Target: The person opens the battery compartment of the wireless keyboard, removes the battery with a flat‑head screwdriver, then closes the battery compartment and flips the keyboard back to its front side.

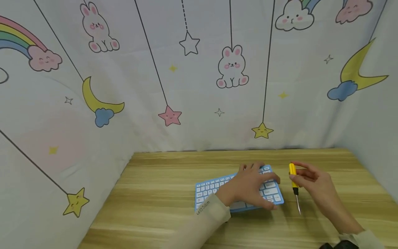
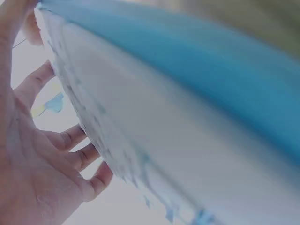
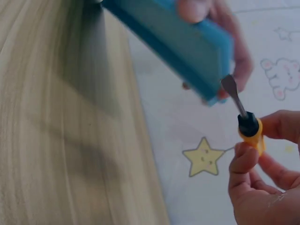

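A blue keyboard (image 1: 206,188) with white keys is held by my left hand (image 1: 247,185), which spans it from above with thumb and fingers at opposite edges. Its underside (image 3: 183,44) shows in the right wrist view, lifted off the table and tilted. Large in the left wrist view are the keyboard's keys and blue edge (image 2: 201,70). To the keyboard's right, my right hand (image 1: 323,195) pinches a slotted screwdriver (image 1: 292,173) by its yellow handle between thumb and fingers. Its metal shaft points down toward the table, past a black collar; the flat tip (image 3: 229,84) is plain in the right wrist view.
The wood-grain table (image 1: 149,193) extends left of the keyboard and meets a cloth backdrop (image 1: 199,86) printed with rabbits, stars and moons. A small black object (image 1: 342,245) lies at the bottom edge, near the right sleeve.
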Motion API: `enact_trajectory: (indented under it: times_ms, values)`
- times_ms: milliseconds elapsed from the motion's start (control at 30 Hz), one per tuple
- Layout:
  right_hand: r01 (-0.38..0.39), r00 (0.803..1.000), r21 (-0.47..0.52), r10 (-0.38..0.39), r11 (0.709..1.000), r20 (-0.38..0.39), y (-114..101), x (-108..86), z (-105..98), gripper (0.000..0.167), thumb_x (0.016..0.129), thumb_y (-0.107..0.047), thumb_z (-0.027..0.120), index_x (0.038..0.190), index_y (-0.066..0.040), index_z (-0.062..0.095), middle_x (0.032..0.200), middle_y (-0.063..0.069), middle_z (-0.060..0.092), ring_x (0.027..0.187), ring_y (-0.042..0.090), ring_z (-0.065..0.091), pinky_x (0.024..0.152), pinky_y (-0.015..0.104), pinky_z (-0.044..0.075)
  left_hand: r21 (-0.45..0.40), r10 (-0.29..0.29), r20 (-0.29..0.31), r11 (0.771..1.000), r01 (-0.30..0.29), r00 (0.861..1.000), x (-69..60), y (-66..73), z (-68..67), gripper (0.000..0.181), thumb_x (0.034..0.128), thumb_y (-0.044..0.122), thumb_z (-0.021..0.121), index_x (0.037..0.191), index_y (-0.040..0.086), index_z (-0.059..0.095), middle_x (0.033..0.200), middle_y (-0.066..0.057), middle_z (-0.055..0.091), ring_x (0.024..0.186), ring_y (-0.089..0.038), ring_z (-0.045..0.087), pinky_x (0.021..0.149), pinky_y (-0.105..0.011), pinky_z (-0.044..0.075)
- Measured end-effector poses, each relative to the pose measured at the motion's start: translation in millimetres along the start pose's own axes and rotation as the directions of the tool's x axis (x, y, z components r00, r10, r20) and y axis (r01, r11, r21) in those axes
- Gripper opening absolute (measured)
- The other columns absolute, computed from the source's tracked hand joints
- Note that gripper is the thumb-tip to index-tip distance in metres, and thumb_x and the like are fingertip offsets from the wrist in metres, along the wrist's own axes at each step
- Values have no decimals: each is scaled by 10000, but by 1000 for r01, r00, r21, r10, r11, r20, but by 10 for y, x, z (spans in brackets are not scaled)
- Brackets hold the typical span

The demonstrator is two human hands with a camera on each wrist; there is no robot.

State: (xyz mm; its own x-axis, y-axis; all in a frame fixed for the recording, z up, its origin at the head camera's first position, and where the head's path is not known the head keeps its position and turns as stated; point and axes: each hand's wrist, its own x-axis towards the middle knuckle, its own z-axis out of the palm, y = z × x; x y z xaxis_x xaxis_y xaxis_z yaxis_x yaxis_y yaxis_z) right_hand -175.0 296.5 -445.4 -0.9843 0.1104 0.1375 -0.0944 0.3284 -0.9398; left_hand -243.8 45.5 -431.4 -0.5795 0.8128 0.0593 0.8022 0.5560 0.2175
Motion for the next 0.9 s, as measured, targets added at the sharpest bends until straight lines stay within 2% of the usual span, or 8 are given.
enact_trajectory:
  times_ms: [167,300,400,567,667,767,833,900]
  values:
    - [68,998,267,-63,961,-29,-70,-4,-19,401,1010,-26,722,1354,-229,684,998,-151,781,849,21,747,738,187,610,-159,34,-193,985,-66,981,-137,-39,-367,696,780,693,840,1388,502,559,1650,-72,427,1449,-205,480,1065,-377,413]
    - [76,997,394,-75,916,-17,-116,1,-35,449,1009,24,700,1385,-221,686,1021,-96,782,876,48,738,754,185,612,-341,27,-308,930,-137,951,-282,-75,-628,693,779,528,917,1378,424,584,1681,-73,354,1366,-206,494,962,-256,495]
    - [62,998,396,-64,916,-8,-149,0,-52,480,1013,12,703,1437,-210,664,1045,-96,778,896,41,739,767,181,613,-447,40,-402,863,-235,915,-374,-139,-780,709,774,372,940,1381,332,573,1665,-69,364,1401,-216,479,990,-297,553]
    - [54,998,425,-61,904,2,-163,-4,-50,501,1007,36,700,1449,-198,670,1062,-81,787,899,52,755,773,186,616,-491,62,-537,788,-371,841,-535,-283,-901,736,725,207,955,1332,182,540,1609,-86,420,1448,-197,470,1152,-388,520]
    - [63,997,436,-71,898,3,-146,-10,-43,502,1002,58,692,1442,-184,675,1057,-75,787,895,51,754,777,183,615,-549,35,-527,749,-371,849,-666,-389,-888,746,715,165,958,1295,162,489,1619,-62,410,1408,-198,500,1184,-388,502]
    - [67,997,432,-76,900,4,-129,-20,-43,502,1003,63,688,1446,-173,670,1060,-81,782,902,41,753,793,172,611,-614,-1,-459,723,-317,888,-836,-528,-836,801,734,157,944,1343,183,424,1621,-52,402,1390,-215,514,1229,-426,456]
    - [67,997,427,-79,902,10,-120,-25,-41,498,1004,63,684,1440,-177,671,1063,-87,780,908,38,756,803,166,608,-634,-27,-410,727,-264,912,-978,-633,-797,857,738,178,945,1392,211,391,1601,-42,408,1380,-238,523,1254,-482,420]
    - [72,996,432,-88,899,18,-114,-27,-31,482,1002,74,678,1415,-175,680,1063,-85,786,909,43,758,809,171,608,-618,-56,-365,761,-197,929,-1134,-747,-741,917,735,224,956,1444,247,374,1589,-26,406,1382,-251,527,1254,-538,407]
